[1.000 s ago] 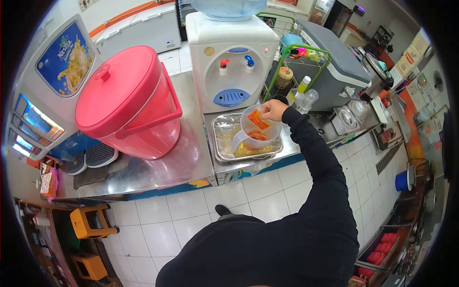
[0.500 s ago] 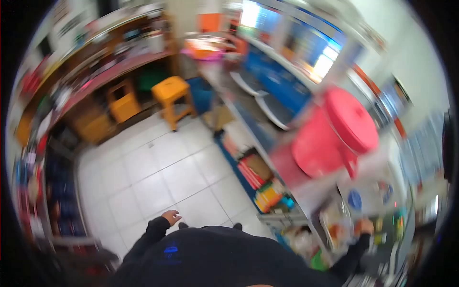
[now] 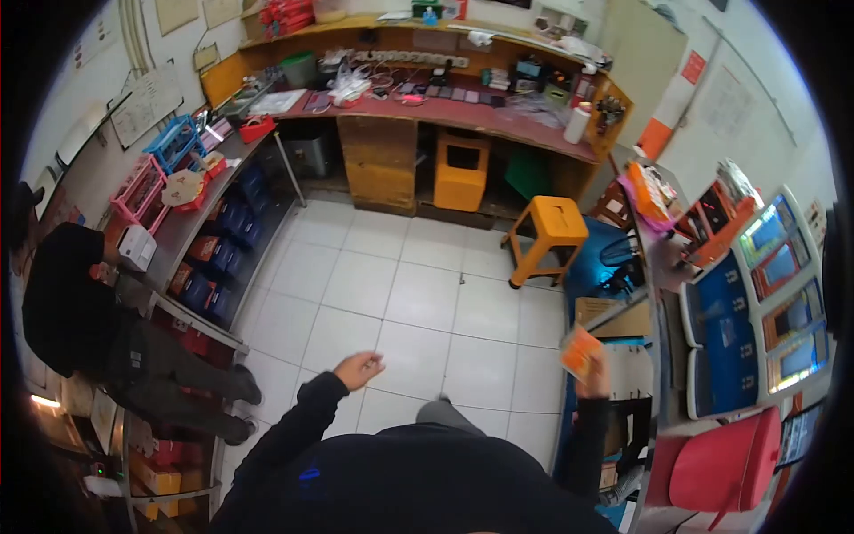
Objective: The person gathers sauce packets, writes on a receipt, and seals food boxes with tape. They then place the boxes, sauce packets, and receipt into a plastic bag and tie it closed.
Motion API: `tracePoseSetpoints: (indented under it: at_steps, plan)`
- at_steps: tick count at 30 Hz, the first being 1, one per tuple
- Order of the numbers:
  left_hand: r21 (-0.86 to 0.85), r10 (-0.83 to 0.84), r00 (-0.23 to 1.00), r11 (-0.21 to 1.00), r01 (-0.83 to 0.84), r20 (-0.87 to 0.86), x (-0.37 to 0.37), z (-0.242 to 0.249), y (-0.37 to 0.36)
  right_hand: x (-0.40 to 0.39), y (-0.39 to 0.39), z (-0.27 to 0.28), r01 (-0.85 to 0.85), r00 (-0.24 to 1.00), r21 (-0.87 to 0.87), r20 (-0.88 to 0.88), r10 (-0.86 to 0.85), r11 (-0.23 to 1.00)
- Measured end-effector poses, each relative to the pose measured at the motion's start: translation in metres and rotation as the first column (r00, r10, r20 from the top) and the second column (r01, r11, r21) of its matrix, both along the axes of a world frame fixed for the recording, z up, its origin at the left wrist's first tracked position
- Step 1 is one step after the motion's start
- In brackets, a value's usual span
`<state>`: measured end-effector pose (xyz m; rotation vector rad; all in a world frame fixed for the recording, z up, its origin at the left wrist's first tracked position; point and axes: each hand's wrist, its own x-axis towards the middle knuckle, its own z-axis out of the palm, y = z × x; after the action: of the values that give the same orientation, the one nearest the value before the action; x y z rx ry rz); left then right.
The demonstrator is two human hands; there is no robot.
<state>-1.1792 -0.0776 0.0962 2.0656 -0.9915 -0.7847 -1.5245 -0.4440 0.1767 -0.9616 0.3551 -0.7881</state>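
Note:
My right hand (image 3: 594,377) holds a small orange packet (image 3: 581,350) up in front of the right-hand shelving. The packet's print is too blurred to read. Over the white tiled floor, my left hand (image 3: 359,369) hangs in the air with nothing in it, its fingers partly bent and apart. A yellow stool (image 3: 547,233) stands on the floor beyond my right hand.
A person in dark clothes (image 3: 67,294) stands at the left counter by a white device (image 3: 136,247). A red-topped workbench (image 3: 445,113) spans the back. A red container (image 3: 725,463) sits on the right counter (image 3: 669,356). Blue bins (image 3: 236,231) fill the left shelves.
The view has swung left, bringing the other person into sight. My right hand has left the right counter and now holds the orange packet. My left hand is lifted further forward.

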Motion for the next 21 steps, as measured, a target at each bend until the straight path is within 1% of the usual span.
tracePoseSetpoints:
  at_steps: [1, 2, 3, 4, 5, 6, 7, 10, 12, 13, 15, 16, 17, 18, 19, 20, 21]
  plan:
    - [-0.074, -0.002, 0.998, 0.997, 0.007, 0.062, 0.026, 0.01, -0.009, 0.065, 0.002, -0.004, -0.046, 0.998, 0.022, -0.051, 0.047, 0.999]
    - [-0.192, 0.019, 0.999, 0.981, -0.013, 0.033, 0.056, 0.022, -0.02, 0.133, 0.009, 0.005, -0.136, 0.985, -0.02, -0.114, 0.132, 0.991]
    - [-0.267, 0.047, 0.996, 0.963, -0.025, 0.075, 0.083, 0.048, -0.032, 0.195, 0.009, -0.006, -0.182, 0.97, -0.023, -0.169, 0.175, 0.983]
    - [-0.319, 0.076, 0.996, 0.946, -0.06, 0.039, 0.111, 0.074, -0.043, 0.252, -0.001, -0.019, -0.404, 0.905, -0.098, -0.19, 0.382, 0.909]
    - [-0.364, 0.125, 0.992, 0.925, -0.108, 0.025, 0.138, 0.102, -0.05, 0.313, 0.012, -0.003, -0.453, 0.869, -0.154, -0.299, 0.395, 0.878]
    - [-0.375, 0.179, 0.982, 0.916, -0.142, 0.066, 0.171, 0.113, -0.057, 0.376, 0.036, 0.019, -0.51, 0.828, -0.228, -0.392, 0.402, 0.829]
    - [-0.408, 0.224, 0.974, 0.891, -0.199, 0.016, 0.203, 0.126, -0.061, 0.428, 0.052, 0.024, -0.571, 0.803, -0.224, -0.354, 0.48, 0.79]
    - [-0.502, 0.429, 0.898, 0.801, -0.326, 0.101, 0.302, 0.137, -0.059, 0.584, 0.093, 0.051, -0.748, 0.663, -0.271, -0.249, 0.706, 0.606]
    - [-0.464, 0.591, 0.807, 0.717, -0.52, 0.009, 0.36, 0.145, -0.034, 0.667, 0.129, 0.072, -0.853, 0.519, -0.254, -0.314, 0.795, 0.456]
    - [-0.438, 0.663, 0.748, 0.66, -0.61, -0.042, 0.383, 0.146, -0.017, 0.706, 0.147, 0.079, -0.882, 0.464, -0.257, -0.334, 0.82, 0.395]
    - [-0.523, 0.739, 0.674, 0.57, -0.634, -0.013, 0.43, 0.133, 0.02, 0.777, 0.184, 0.087, -0.927, 0.353, -0.262, -0.38, 0.855, 0.267]
    - [-0.565, 0.774, 0.633, 0.528, -0.634, 0.013, 0.44, 0.128, 0.027, 0.799, 0.192, 0.083, -0.94, 0.303, -0.264, -0.358, 0.883, 0.215]
    - [-0.586, 0.796, 0.604, 0.47, -0.66, -0.042, 0.461, 0.129, 0.045, 0.833, 0.214, 0.077, -0.948, 0.259, -0.27, -0.346, 0.902, 0.169]
    - [-0.504, 0.811, 0.532, 0.362, -0.784, -0.245, 0.473, 0.139, 0.057, 0.864, 0.231, 0.071, -0.953, 0.219, -0.276, -0.331, 0.918, 0.128]
    - [-0.543, 0.857, 0.486, 0.33, -0.772, -0.172, 0.497, 0.124, 0.072, 0.891, 0.251, 0.068, -0.959, 0.165, -0.275, -0.326, 0.931, 0.073]
    - [-0.577, 0.892, 0.44, 0.309, -0.756, -0.099, 0.52, 0.108, 0.087, 0.917, 0.269, 0.061, -0.953, 0.128, -0.303, -0.362, 0.923, 0.013]
    - [-0.553, 0.908, 0.389, 0.247, -0.796, -0.156, 0.537, 0.103, 0.101, 0.944, 0.286, 0.052, -0.944, 0.099, -0.327, -0.396, 0.913, -0.039]
